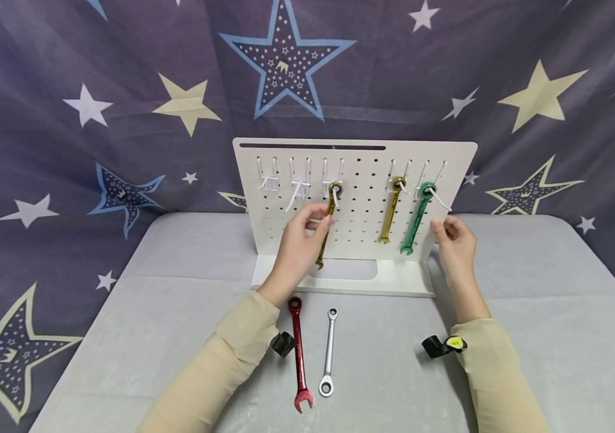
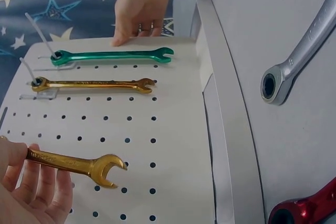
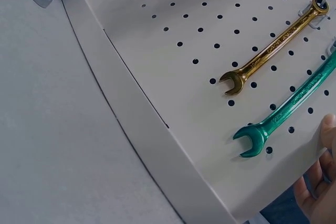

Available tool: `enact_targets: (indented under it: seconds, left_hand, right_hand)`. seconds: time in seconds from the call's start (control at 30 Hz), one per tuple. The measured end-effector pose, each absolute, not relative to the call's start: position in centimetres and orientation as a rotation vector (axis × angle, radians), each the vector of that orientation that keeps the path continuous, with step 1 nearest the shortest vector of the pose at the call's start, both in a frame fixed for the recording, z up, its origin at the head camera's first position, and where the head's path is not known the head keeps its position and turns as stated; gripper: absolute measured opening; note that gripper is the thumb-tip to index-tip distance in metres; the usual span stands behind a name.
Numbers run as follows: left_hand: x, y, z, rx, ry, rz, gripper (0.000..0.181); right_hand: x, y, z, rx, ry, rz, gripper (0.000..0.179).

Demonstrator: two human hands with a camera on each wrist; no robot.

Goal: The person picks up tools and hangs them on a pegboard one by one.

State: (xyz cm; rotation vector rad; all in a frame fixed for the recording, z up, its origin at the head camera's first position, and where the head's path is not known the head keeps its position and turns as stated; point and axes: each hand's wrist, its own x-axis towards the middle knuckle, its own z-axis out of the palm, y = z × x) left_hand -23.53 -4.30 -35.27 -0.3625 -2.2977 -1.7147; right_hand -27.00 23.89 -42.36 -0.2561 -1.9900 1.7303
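Note:
My left hand (image 1: 298,246) pinches a gold combination wrench (image 2: 68,162) by its shaft, between thumb and fingers. The ring end of this wrench is at a white hook on the white pegboard (image 1: 426,150), with the open end pointing down. My right hand (image 1: 458,245) grips the board's right edge, thumb on the front and fingers behind. Beside that edge, a green wrench (image 1: 417,220) hangs by its ring from a hook. Left of it hangs another gold wrench (image 1: 390,215).
Two white hooks with no wrench, including one hook (image 1: 299,187), are at the board's left. On the grey table (image 1: 204,252), a red wrench (image 1: 299,349) and a silver wrench (image 1: 330,349) lie in front of the base. A star-patterned cloth (image 1: 139,36) hangs behind.

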Motion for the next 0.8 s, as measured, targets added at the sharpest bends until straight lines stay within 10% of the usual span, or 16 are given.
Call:
enact_targets:
  seconds: [0.8]
  left_hand:
    - [-25.3, -4.0, -35.1, -0.302, -2.381, -1.707, 0.023]
  right_hand:
    - [-26.8, 23.8, -42.3, -0.254, -1.995, 1.710, 0.027]
